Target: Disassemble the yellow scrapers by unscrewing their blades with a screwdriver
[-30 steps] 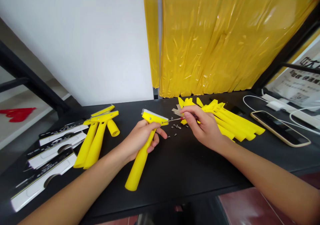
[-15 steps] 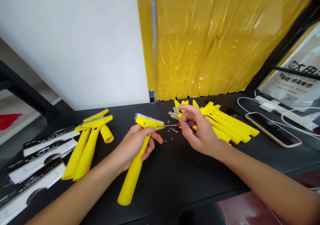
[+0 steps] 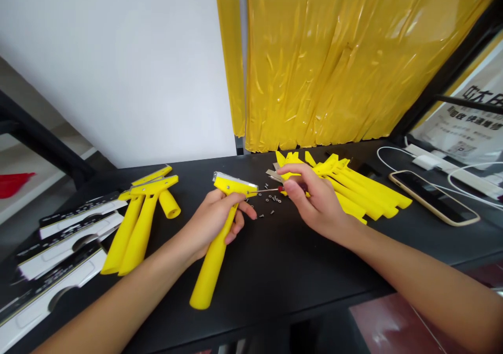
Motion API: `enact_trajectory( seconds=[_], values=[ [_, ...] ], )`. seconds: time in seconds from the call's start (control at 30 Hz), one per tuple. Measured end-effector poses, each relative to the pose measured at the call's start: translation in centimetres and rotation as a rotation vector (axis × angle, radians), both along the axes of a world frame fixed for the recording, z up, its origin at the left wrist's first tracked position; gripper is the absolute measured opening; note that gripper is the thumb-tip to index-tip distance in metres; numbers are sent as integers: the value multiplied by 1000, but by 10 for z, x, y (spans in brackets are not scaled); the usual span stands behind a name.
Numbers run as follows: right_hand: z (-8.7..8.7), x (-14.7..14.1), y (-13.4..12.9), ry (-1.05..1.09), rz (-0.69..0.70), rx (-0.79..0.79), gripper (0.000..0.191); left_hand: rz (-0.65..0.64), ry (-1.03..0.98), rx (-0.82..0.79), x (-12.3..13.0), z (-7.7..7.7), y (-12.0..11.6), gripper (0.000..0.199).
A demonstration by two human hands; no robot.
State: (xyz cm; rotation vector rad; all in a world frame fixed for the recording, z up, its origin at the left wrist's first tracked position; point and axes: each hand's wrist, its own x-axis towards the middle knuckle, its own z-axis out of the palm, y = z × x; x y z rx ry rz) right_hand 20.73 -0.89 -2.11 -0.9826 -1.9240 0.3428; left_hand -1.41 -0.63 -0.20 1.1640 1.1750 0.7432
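My left hand [image 3: 220,215] is wrapped around the neck of a yellow scraper [image 3: 207,275], whose handle slants down toward me. A metal strip runs along the upper edge of its head. Between the thumb and fingers of my right hand [image 3: 310,189] is a screwdriver [image 3: 268,190] with a dark red handle, mostly covered by the hand. Its thin shaft points left, the tip at the right end of the scraper head. Small screws and nuts [image 3: 272,199] lie on the black table [image 3: 298,260] between the hands. Flat metal blades [image 3: 274,175] lie just behind my right fingers.
Several yellow scraper handles [image 3: 365,191] are piled at the right, beside a phone [image 3: 434,197] and white cables [image 3: 383,160]. More yellow scrapers [image 3: 135,228] lie at the left, next to black-and-white packages [image 3: 70,265]. A white panel [image 3: 129,71] and yellow plastic sheeting [image 3: 306,71] stand behind the table.
The whole view has shifted slightly. My left hand still grips the scraper, and the screwdriver tip stays at its head. My right fingers have curled a little farther over the screwdriver handle.
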Motion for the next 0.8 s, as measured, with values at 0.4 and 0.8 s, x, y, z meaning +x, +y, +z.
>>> enact_trajectory(
  seconds=[0.4,0.8],
  values=[
    [-2,2,2,37,-6,24,22,-25,26,-100,7,-4,-3,51],
    [0,0,4,-7,20,66,11,-35,6,-114,10,-15,-2,52]
  ],
)
